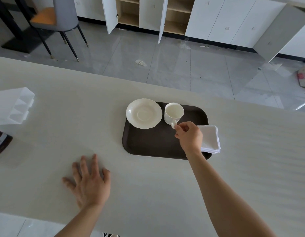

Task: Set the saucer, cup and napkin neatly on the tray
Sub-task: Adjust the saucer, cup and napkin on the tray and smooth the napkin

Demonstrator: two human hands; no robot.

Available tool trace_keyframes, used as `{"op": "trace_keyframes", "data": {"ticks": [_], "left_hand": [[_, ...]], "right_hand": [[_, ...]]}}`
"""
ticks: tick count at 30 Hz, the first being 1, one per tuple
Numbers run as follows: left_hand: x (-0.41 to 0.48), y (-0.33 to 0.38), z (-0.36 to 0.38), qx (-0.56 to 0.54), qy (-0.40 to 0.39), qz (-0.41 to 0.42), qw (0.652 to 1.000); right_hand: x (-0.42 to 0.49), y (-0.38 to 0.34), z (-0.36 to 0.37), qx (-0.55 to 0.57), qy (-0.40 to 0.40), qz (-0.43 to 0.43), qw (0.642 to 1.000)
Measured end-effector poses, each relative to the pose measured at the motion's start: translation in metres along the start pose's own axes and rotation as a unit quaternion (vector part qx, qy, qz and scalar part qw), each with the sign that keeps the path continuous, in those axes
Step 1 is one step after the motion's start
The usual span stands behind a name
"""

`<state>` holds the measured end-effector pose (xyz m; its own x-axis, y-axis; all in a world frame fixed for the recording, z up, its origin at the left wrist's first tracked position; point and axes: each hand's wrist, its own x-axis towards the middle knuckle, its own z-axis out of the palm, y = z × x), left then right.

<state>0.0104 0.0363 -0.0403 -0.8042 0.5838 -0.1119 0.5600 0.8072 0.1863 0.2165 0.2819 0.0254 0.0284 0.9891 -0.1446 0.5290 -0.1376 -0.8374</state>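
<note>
A dark brown tray [148, 142] lies on the pale table. A cream saucer [143, 113] rests on its far left corner, overhanging the rim. Right of the saucer, a white cup [173, 112] stands upright on the tray, its handle pointing toward me. My right hand [189, 135] pinches that handle with thumb and forefinger. A folded white napkin [210, 139] lies at the tray's right edge, partly hanging over it and partly hidden by my hand. My left hand [90, 180] lies flat on the table with fingers spread, well left of the tray and holding nothing.
A clear plastic container [13, 106] sits at the table's left edge, with a dark brown package [1, 142] in front of it. Beyond the table's far edge are grey floor tiles, a chair [59, 23] and white cabinets with open doors.
</note>
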Motion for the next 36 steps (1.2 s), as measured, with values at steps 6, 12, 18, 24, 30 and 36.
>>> {"op": "trace_keyframes", "data": {"ticks": [6,12,18,24,30,36], "left_hand": [[0.001,0.000,0.001,0.004,-0.001,0.002,1.000],[0.001,-0.001,0.000,0.001,-0.002,0.000,1.000],[0.000,0.000,-0.002,0.001,-0.006,-0.001,1.000],[0.000,0.000,-0.004,0.001,-0.011,0.000,1.000],[0.000,0.001,-0.004,-0.001,-0.012,0.003,1.000],[-0.002,0.001,-0.005,-0.023,-0.003,0.010,1.000]], "right_hand": [[-0.002,0.006,-0.011,-0.016,-0.036,-0.008,0.999],[0.002,0.000,0.001,-0.071,-0.066,-0.030,0.995],[0.001,-0.002,0.004,-0.069,-0.055,-0.022,0.996],[-0.001,-0.005,0.008,-0.075,-0.052,-0.026,0.996],[-0.001,-0.006,0.004,-0.056,-0.049,-0.026,0.997],[-0.008,0.002,-0.021,-0.005,-0.025,-0.025,0.999]]}}
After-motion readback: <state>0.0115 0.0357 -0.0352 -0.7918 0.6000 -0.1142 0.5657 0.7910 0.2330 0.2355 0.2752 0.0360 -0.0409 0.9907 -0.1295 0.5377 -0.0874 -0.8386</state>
